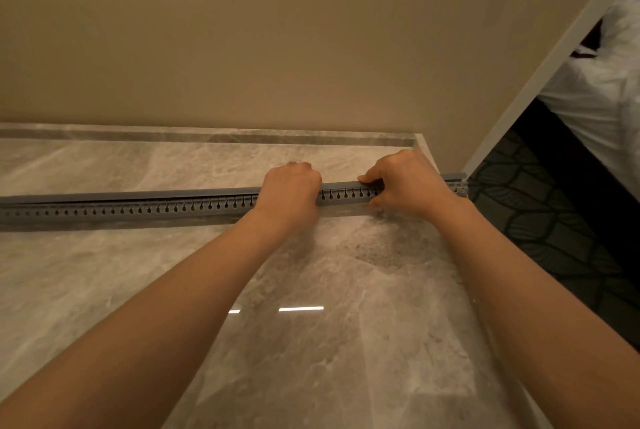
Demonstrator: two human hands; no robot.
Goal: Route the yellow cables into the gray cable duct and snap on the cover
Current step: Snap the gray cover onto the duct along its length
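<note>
A long gray slotted cable duct point(138, 211) lies across the marble surface from the left edge to the right corner. Its gray cover point(173, 193) sits along the top of it. My left hand point(290, 190) is curled over the duct and cover near the middle, pressing down. A little further right, my right hand point(405, 182) grips the duct, thumb on the cover's top edge and fingers wrapped around the front. No yellow cables show; only a tiny yellow speck appears at the duct's right end point(464, 190).
The marble surface point(311, 324) ends at a beige wall point(277, 47) behind the duct. On the right it drops to a dark patterned carpet point(554, 220). White bedding point(606, 89) lies at the far right beyond a white door frame point(540, 75).
</note>
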